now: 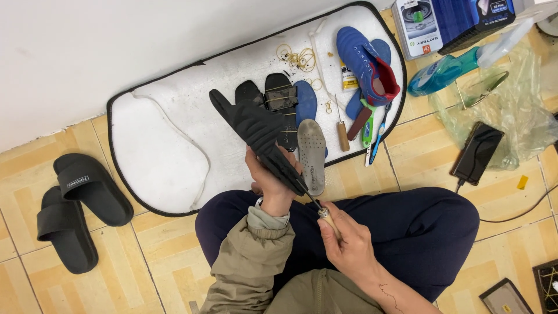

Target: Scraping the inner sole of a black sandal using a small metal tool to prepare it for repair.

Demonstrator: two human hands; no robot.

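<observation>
I see the left hand wrapped around the lower end of a black ribbed shoe sole, long and tapered, held slanting above the lap and the edge of the white mat. The right hand is closed on the pale wooden handle of an awl; its thin metal tip meets the sole's lower edge, the exact contact point hard to make out. On the mat lie a grey insole, a blue sports shoe with red lining, and a loose heap of rubber bands. Two black rubber slides sit on the yellow tiled floor. A dark phone rests on crinkled clear plastic; the boxes at the top right are cut off.
</observation>
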